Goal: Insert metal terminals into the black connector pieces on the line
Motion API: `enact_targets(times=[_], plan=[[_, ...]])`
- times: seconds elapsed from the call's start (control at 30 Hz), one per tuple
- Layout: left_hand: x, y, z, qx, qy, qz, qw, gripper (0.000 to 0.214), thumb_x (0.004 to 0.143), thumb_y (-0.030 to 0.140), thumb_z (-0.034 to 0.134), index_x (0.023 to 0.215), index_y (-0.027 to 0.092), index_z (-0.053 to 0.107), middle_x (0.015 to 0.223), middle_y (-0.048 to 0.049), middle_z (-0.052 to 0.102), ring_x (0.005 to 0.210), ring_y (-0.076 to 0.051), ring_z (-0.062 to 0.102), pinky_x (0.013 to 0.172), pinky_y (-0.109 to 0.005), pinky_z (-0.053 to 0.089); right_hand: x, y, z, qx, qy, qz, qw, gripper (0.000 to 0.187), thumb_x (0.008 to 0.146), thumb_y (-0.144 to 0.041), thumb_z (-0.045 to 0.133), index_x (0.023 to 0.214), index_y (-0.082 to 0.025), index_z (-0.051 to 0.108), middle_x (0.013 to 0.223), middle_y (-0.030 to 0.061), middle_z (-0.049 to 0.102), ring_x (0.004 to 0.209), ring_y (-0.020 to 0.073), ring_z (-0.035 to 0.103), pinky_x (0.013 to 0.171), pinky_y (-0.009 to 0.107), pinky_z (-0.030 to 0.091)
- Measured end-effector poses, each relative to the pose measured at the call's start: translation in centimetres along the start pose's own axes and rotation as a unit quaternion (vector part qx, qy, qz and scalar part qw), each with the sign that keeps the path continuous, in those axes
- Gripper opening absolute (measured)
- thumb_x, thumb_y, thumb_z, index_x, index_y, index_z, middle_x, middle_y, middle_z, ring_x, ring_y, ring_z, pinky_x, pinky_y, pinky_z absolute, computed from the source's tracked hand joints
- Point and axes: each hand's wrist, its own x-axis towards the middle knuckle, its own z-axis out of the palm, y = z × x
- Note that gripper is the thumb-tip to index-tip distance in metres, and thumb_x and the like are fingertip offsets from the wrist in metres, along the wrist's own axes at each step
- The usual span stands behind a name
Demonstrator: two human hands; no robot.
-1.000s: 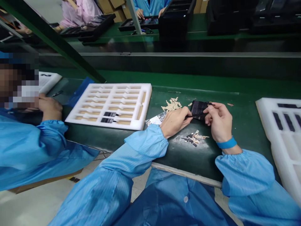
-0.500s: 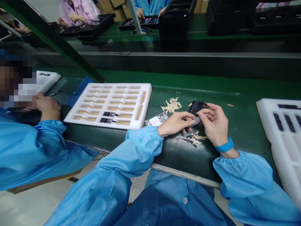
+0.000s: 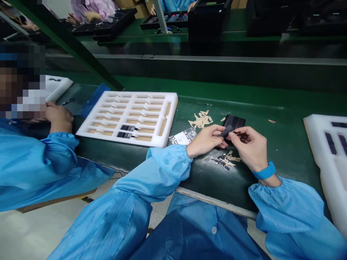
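Since the earlier frames, both hands have drawn closer together and lower; the black ribbed block (image 3: pixel 234 122) now lies on the tabletop (image 3: pixel 284 144) just behind them, no longer held up. Left hand (image 3: pixel 204 141) and right hand (image 3: pixel 248 146) meet fingertip to fingertip on one small dark strip (image 3: pixel 226 131), both closed narrowly in a pinch on it.

Strip position: above the tabletop, between the two hands, just in front of the ribbed block. Long axis runs diagonally, near end toward the left hand's fingers, far end up and right toward the block. Cannot tell which face is up.

Judgement on handling: pinch by the edges only, keep the grip light so the thin piece does not bend, and hold the wrists low near the tabletop for steadiness.

Surroundings: tan scraps (image 3: pixel 201 119) behind the left hand; mixed dark and tan offcuts (image 3: pixel 225 159) below the hands; clear packet (image 3: pixel 183 137) beside the left wrist. White foam tray (image 3: pixel 130 117) to the left holds two dark strips in its near slots. A second foam tray (image 3: pixel 325 144) sits at right. A co-worker's hand (image 3: pixel 58 117) rests at far left.
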Motion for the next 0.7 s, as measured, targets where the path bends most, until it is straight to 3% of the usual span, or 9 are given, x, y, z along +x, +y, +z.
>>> enact_targets(times=[0.7], plan=[[0.00, -0.04, -0.34, -0.002, -0.025, 0.025, 0.999, 0.041, 0.077, -0.007, 0.056, 0.114, 0.009, 0.057, 0.088, -0.0058, 0.071, 0.076, -0.011, 0.071, 0.074, -0.024, 0.058, 0.06, -1.02, -0.41, -0.065, -0.001, -0.008, 0.998, 0.008, 0.078, -0.027, 0.073, 0.080, -0.020, 0.069, 0.070, 0.0007, 0.068, 0.059, 0.0148, 0.062, 0.056, 0.027, 0.050]])
